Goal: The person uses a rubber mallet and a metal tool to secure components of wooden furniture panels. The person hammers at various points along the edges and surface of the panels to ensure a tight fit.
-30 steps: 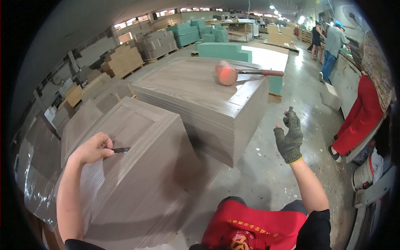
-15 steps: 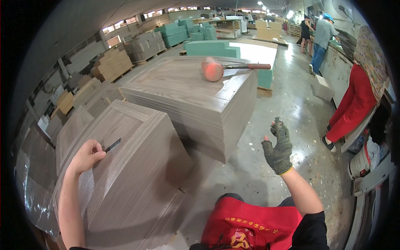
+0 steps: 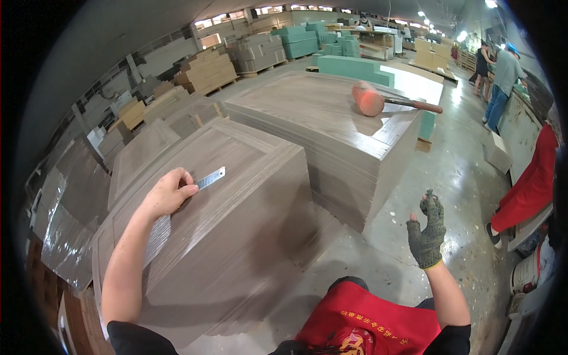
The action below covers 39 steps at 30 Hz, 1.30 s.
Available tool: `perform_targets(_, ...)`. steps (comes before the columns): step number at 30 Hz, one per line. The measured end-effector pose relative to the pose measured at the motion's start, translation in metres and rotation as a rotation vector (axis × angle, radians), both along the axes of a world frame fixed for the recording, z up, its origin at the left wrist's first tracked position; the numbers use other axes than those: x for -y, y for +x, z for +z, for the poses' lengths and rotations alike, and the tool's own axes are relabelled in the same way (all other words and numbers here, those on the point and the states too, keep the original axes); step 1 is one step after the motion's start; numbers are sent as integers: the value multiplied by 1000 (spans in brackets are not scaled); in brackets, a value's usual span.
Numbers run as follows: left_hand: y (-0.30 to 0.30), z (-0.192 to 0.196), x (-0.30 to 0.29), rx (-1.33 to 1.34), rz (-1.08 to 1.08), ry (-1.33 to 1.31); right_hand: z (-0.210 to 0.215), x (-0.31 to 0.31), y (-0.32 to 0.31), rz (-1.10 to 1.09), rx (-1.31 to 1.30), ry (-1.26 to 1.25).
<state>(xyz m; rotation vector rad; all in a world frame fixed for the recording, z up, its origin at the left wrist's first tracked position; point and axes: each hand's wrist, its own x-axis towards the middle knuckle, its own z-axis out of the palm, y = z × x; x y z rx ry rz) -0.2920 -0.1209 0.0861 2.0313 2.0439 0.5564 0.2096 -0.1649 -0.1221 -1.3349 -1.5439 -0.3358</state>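
My bare left hand pinches a thin, flat metal knife blade, which has a small hole near its far end. It is over the top panel of a stack of grey-brown wood-grain door panels; whether the blade touches the wood I cannot tell. My right hand, in a dark fingerless glove, is raised over the floor to the right of the stack. Its thumb stands apart from the fingers, and I see nothing held in it.
Behind, a second panel stack carries a red-headed mallet. Film-wrapped panels stand at left. A pale box lies by the right-hand bench. Two people work farther back; a red-trousered leg is at right.
My view has turned left, so the stacks appear farther right. The blade has tilted and now shows its bright flat face. My right hand stays raised.
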Motion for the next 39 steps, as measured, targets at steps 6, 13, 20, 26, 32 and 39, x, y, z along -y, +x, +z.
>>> perform_targets(6,7,-2,9,141,-47,108,10,0,-15,92,-38,53)
perform_targets(13,95,26,43,227,-392,205,50,25,-44,277,-140,70)
perform_targets(20,190,-24,66,-41,-1083,364,74,60,-82,692,165,-348)
perform_targets(26,228,-43,35,18,-1280,178,44,64,-72,629,190,-686)
perform_targets(32,262,-20,-70,12,-1092,836,16,30,-57,325,343,-397)
perform_targets(39,298,-14,-186,8,-433,712,-51,-12,-28,277,818,-370)
